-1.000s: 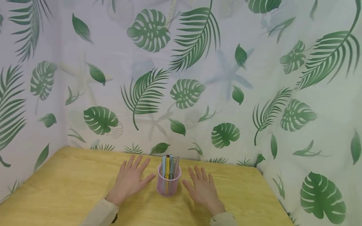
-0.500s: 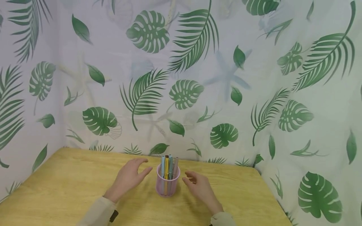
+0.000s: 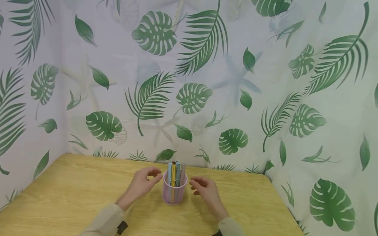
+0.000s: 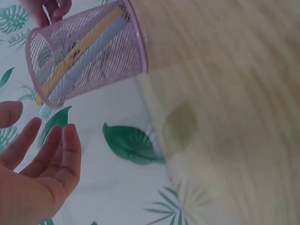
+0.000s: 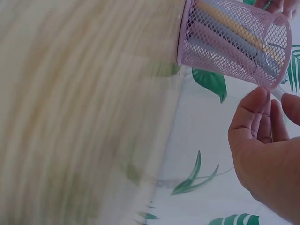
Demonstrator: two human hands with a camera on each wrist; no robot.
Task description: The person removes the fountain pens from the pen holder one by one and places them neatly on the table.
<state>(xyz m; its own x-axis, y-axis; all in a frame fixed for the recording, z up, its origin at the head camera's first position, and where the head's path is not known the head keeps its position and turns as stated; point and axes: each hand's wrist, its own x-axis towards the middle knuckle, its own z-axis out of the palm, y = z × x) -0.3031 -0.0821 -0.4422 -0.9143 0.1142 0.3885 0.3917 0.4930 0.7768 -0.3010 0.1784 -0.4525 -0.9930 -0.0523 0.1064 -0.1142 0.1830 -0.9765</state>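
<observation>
A pink mesh pen cup (image 3: 173,197) stands upright on the wooden table. Several pens lean inside it, among them a light blue pen (image 3: 169,172), a yellow pen (image 3: 173,171) and a greyish-pink pen (image 3: 183,172). My left hand (image 3: 142,183) hovers at the cup's left with loosely bent fingers, near the rim. On the other side my right hand (image 3: 209,195) is similarly bent, its fingertips close to the rim. In the left wrist view, a gap separates the left hand (image 4: 42,173) from the cup (image 4: 101,82). The right wrist view shows the right hand (image 5: 262,150) just beside the rim, contact unclear.
The wooden table (image 3: 88,193) spreads around the cup, and its back edge meets a white wall covering (image 3: 165,65) printed with green leaves. Similar covering rises at the left and right sides.
Both hands lay with fingers spread beside the cup a second ago. Since then they have lifted, their fingers have bent, and they have drawn nearer the rim. The cup stays in place.
</observation>
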